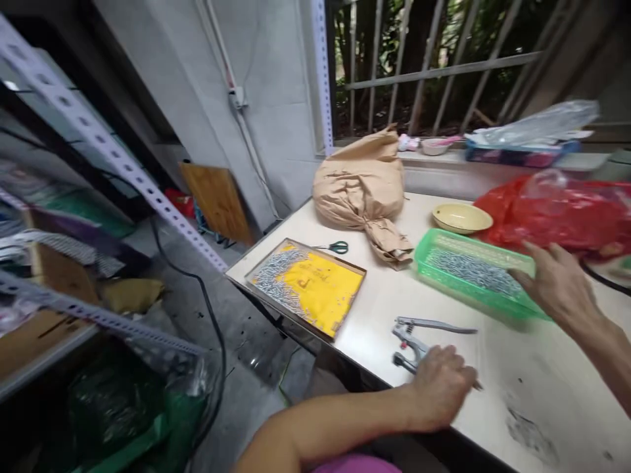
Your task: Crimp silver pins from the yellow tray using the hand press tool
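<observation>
Table: pale top (394, 295); it bears all the things below.
Paper bag: brown, bulky (359, 177), at the far side, its twisted neck pointing toward the person.
Red plastic bag: shiny heap (557, 217) at the far right.
Green basket: long one (486, 309), in front of the red plastic bag; it contains many small metal pieces (468, 269).
Shallow tray: yellow floor (325, 289), near the left table edge; similar metal pieces gather mostly at its left side.
Pliers: metal (419, 345), lying between the shallow tray and the green basket, but closer to the person. The long axis goes across the view, head to the left, handles to the right. The two handles stand apart.
Right hand: (564, 286) at the right end of the green basket, fingers spread apart, nothing seen in them; if they touch the rim, I cannot tell.
Left hand: (444, 387) over the lower handle, fingers bent; whether they are closed on it, I cannot tell. The head extends leftward from this hand, which is much the nearer one to the pliers.
Bowl: cream (461, 218), just behind the green basket.
Scissors: green-handled (338, 247), behind the shallow tray.
</observation>
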The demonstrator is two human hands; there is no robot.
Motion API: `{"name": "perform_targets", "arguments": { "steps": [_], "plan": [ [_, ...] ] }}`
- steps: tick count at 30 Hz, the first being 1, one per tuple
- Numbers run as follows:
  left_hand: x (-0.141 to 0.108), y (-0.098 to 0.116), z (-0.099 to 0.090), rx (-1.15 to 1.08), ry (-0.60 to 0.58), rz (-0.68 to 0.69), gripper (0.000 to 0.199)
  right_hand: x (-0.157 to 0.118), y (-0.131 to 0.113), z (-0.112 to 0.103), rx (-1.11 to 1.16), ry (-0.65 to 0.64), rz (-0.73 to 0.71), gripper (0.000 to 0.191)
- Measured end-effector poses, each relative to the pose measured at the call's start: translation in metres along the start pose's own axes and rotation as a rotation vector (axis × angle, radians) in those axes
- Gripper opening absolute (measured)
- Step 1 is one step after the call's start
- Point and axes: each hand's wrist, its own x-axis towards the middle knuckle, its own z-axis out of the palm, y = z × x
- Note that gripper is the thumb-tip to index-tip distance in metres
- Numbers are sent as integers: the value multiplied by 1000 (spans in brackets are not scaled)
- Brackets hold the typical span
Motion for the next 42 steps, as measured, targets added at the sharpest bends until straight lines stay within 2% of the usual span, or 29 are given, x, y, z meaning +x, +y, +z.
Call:
{"name": "perform_targets", "arguments": {
  "steps": [1, 3, 6, 8, 12, 14, 16, 19, 23, 31, 38, 42],
  "plan": [
    [4, 2, 0, 7, 21, 10, 21, -8, 6, 10, 9, -6, 5, 60],
    [2, 3, -11, 23, 75, 54, 25, -34, 4, 18, 33, -6, -9, 61],
    [-24, -13, -55, 44, 148, 34, 28, -91, -21, 16, 117, -32, -41, 54],
    [-52, -44, -98, 76, 179, -166, 25, -129, -38, 17, 176, -101, -87, 50],
    [-108, -126, -180, 308, 163, -713, 24, -189, -54, 30, 227, -244, -205, 48],
    [-131, -155, -205, 405, 107, -885, 26, -206, -56, 37, 232, -278, -213, 45],
    [-148, -171, -218, 453, 9, -945, 27, -214, -58, 42, 238, -291, -201, 43],
    [-158, -179, -221, 465, -74, -940, 25, -217, -63, 45, 236, -261, -182, 42],
    [-153, -181, -214, 467, -88, -919, 24, -218, -66, 43, 218, -190, -138, 38],
    [-142, -185, -208, 590, -279, -705, 23, -220, -66, 42, 240, -117, -215, 33],
    [-142, -196, -208, 593, -311, -563, 24, -194, -74, 31, 198, -30, -229, 25],
    [-145, -209, -211, 603, -262, -488, 19, -180, -83, 29, 148, -68, -263, 21]
  ]
}}
